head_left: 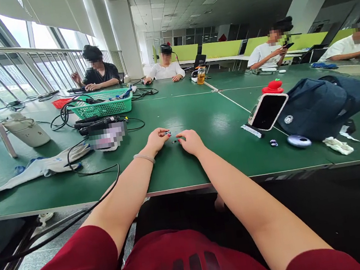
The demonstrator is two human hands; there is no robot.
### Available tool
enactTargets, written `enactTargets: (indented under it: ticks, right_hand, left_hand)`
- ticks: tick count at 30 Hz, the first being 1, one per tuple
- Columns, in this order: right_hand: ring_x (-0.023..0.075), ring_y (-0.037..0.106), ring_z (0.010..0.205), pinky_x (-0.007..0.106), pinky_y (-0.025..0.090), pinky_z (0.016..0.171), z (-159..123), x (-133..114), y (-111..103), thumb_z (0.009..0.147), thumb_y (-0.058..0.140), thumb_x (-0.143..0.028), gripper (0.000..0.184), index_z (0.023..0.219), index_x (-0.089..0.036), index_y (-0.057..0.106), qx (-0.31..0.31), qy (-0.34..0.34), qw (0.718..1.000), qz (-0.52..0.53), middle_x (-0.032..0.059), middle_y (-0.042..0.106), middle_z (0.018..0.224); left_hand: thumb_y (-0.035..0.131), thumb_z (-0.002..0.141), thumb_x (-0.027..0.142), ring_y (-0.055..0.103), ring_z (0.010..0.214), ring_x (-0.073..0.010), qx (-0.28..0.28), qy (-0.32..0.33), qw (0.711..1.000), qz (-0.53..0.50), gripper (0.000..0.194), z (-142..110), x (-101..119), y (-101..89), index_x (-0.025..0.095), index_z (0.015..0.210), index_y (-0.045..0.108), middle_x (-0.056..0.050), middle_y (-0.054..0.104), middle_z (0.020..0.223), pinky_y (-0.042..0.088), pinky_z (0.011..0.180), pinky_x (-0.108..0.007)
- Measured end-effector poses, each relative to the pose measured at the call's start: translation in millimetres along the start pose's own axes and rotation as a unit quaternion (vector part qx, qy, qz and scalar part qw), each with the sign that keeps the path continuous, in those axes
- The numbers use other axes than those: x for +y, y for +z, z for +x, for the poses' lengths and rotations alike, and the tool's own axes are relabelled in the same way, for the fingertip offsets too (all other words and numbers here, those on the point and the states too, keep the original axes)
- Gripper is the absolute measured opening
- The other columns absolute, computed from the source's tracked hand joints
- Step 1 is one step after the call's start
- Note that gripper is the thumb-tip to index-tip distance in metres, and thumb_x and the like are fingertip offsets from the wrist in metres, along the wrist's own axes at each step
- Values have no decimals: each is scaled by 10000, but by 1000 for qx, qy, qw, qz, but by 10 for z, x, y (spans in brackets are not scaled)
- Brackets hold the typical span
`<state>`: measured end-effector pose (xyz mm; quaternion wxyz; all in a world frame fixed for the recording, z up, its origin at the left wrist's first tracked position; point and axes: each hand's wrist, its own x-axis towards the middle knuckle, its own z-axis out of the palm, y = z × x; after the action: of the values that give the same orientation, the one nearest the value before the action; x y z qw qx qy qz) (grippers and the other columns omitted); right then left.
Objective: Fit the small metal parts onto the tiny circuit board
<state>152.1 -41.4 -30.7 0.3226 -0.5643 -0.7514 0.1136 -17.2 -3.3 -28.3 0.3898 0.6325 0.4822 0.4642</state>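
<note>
My left hand is closed in a pinch on a small blue-and-white piece, just above the green table. What kind of piece it is, I cannot make out at this size. Facing it from the right, my right hand has its thumb and forefinger brought close together. Whether something tiny sits between those fingertips does not show. A tiny dark bit lies on the table between the two hands, near the right fingertips.
On the left are a green basket with cables, a pair of gloves and a beige canister. A propped phone, navy bag, round lavender case and small dark-and-white piece are right. Several people sit around the table.
</note>
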Motion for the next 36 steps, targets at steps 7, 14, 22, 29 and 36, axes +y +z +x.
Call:
enactTargets:
  ticks: [7,14,22,29,36]
  right_hand:
    - [245,474,1095,416,350,927,-34,-82,58,940,468,-296,288,1111,-279,699,-64,-61,983,-161,1,662,1207]
    - [247,508,975,373,353,824,-10,-79,3,907,540,-319,219,919,-248,747,-45,-25,987,-155,73,694,980]
    - [235,508,986,356,358,830,-29,-94,3,910,552,-341,212,991,-246,722,-50,-45,986,-150,72,670,1025]
    - [229,515,954,348,362,806,-35,-125,43,929,502,-311,224,903,-201,696,-45,-49,985,-160,83,669,970]
    - [256,505,986,400,360,892,58,-67,-180,860,552,-284,178,827,-191,700,32,-11,997,72,106,652,957]
  left_hand:
    - [732,687,197,518,599,-110,-20,4,999,29,246,-8,16,10,147,911,642,18,567,624,396,610,-255]
    - [739,646,242,601,681,-141,-77,9,995,70,294,-12,15,15,154,910,645,-9,647,693,468,686,-285]
    - [754,641,256,629,684,-155,-70,9,995,77,298,-17,27,9,157,900,645,-12,671,685,485,711,-294]
    - [734,662,257,619,667,-146,-81,1,992,94,301,-29,33,4,156,930,640,-3,665,690,476,717,-294]
    - [756,640,332,537,573,-117,-66,16,995,79,345,19,-33,-5,162,921,651,23,610,622,416,623,-263]
